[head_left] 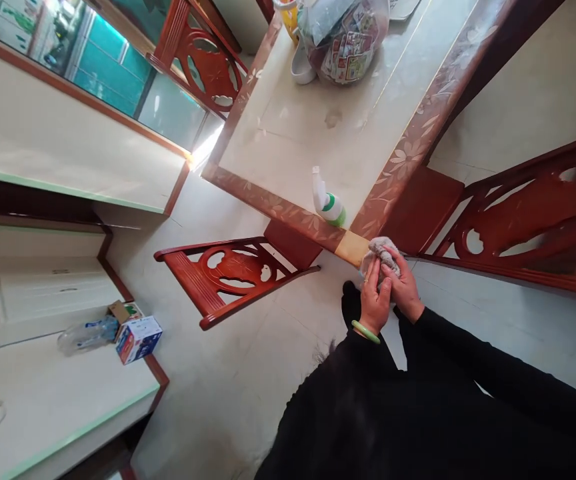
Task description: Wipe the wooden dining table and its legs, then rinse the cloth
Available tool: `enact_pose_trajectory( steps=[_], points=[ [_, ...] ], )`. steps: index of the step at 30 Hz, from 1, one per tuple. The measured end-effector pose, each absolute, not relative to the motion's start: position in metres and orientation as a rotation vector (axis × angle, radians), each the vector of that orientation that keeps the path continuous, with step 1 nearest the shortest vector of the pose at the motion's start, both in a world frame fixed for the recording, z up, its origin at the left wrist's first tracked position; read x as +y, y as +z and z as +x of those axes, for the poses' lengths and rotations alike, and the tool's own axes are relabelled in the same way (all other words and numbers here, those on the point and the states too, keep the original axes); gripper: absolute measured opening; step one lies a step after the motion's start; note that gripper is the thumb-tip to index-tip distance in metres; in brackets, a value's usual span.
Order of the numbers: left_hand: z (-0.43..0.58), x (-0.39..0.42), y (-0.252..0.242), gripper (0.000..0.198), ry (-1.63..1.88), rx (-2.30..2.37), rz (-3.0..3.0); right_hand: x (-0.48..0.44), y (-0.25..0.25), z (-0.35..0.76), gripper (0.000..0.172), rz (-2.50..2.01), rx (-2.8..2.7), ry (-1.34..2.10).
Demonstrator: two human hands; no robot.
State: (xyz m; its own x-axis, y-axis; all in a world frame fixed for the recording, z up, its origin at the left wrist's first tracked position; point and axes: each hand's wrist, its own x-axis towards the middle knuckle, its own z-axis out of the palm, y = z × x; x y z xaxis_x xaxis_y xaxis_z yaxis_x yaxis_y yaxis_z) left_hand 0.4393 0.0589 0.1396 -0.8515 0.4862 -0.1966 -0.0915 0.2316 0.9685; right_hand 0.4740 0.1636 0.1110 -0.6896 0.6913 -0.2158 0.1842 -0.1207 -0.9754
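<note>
A crumpled grey cloth (385, 251) is at the near corner of the dining table (313, 150). My right hand (406, 288) grips it, with the fingers curled over its side. Close beside it, my left hand (374, 304), with a green bangle at the wrist, presses against the cloth and the table corner with its fingers together. Part of the cloth is hidden under the hands. A white spray bottle with a green label (333, 207) stands on the tabletop a short way from the corner.
A plastic bag of packets (351, 57) and a white bowl (302, 65) sit farther along the table. Red wooden chairs stand at the near end (235, 272), right side (528, 220) and far left (208, 63). A box (139, 339) rests on the left counter.
</note>
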Motion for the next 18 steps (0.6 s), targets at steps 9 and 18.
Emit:
enact_pose_trajectory(
  steps=[9, 18],
  points=[
    [0.451, 0.052, 0.092, 0.053, 1.718, 2.557, -0.030, 0.330, 0.079, 0.349, 0.046, -0.378, -2.290, 1.227],
    [0.403, 0.042, 0.006, 0.060, 1.854, 2.883, 0.170, 0.266, 0.020, 0.372, 0.035, -0.055, -2.359, 1.051]
  ],
)
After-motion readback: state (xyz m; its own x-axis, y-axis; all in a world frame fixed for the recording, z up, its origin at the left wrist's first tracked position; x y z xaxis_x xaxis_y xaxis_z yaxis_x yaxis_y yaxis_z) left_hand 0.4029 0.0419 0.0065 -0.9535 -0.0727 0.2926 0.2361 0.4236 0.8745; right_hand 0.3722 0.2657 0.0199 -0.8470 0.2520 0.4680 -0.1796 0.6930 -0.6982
